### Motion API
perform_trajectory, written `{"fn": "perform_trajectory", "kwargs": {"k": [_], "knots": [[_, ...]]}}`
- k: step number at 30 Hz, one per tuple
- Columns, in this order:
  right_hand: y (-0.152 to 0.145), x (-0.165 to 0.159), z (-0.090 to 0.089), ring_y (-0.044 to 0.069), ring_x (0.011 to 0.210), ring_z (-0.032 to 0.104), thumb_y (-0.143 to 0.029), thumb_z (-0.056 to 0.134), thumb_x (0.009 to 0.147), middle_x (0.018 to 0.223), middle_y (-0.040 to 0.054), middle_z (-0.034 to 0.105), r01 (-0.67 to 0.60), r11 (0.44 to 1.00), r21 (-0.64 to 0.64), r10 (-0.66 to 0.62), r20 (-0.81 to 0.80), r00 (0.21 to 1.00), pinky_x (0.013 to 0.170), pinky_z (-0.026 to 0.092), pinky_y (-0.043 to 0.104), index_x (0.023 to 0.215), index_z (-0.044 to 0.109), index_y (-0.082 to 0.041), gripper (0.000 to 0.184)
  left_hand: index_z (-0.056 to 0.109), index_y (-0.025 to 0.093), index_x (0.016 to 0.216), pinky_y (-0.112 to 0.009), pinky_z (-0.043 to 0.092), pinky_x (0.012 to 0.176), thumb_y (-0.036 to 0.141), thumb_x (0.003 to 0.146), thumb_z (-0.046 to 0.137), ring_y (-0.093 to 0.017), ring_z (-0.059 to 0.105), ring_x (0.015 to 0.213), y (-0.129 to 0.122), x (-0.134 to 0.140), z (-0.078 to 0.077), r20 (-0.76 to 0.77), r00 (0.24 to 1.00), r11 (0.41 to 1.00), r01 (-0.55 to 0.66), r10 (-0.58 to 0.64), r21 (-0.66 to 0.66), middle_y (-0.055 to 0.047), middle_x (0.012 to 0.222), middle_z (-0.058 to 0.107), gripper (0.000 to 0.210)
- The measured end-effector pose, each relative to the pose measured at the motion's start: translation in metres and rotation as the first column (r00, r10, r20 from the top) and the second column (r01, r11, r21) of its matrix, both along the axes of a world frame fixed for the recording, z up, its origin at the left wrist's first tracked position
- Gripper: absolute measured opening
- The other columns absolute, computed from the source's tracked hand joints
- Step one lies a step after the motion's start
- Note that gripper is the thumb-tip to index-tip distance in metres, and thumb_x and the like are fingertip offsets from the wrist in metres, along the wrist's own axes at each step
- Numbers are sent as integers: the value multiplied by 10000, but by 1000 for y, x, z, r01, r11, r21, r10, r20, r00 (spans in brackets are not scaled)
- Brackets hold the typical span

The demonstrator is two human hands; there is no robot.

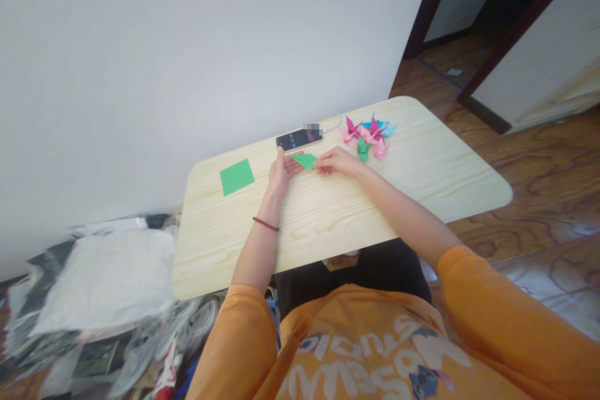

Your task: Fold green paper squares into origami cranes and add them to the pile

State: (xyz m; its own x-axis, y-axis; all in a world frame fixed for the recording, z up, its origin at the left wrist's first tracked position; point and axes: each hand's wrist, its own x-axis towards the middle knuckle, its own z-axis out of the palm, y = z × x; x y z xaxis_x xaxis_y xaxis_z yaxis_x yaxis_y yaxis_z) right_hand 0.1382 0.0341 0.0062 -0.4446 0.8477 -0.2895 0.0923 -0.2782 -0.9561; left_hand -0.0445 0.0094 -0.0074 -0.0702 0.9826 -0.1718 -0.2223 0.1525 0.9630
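Note:
A small piece of folded green paper (pixel 305 161), narrow and pointed at its left end, is held just above the table. My right hand (pixel 338 161) pinches its right end between thumb and fingertips. On the other side, my left hand (pixel 281 172) has its fingers stretched out beneath the paper's left tip, with the thumb raised and apart. Left of that hand lies a flat green paper square (pixel 237 177). Several folded paper cranes (pixel 365 134) in pink, magenta, blue and green sit in a cluster beyond my right hand.
A phone (pixel 299 139) with its screen lit and a cable attached lies behind my hands. The pale wooden table (pixel 337 212) has rounded corners and stands against a white wall. Bags and a white bundle (pixel 107 278) are piled at the left; a doorway opens at the right.

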Motion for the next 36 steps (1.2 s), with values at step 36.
{"fn": "perform_trajectory", "kwargs": {"k": [36], "knots": [[-10, -10, -10, 218, 973, 655, -197, 639, 844, 1016, 51, 744, 117, 415, 902, -471, 103, 876, 907, 482, 392, 814, 754, -218, 121, 730, 153, 920, -393, 569, 852, 348, 506, 886, -212, 715, 822, -13, 33, -7, 75, 989, 976, -137, 126, 168, -65, 851, 756, 484]]}}
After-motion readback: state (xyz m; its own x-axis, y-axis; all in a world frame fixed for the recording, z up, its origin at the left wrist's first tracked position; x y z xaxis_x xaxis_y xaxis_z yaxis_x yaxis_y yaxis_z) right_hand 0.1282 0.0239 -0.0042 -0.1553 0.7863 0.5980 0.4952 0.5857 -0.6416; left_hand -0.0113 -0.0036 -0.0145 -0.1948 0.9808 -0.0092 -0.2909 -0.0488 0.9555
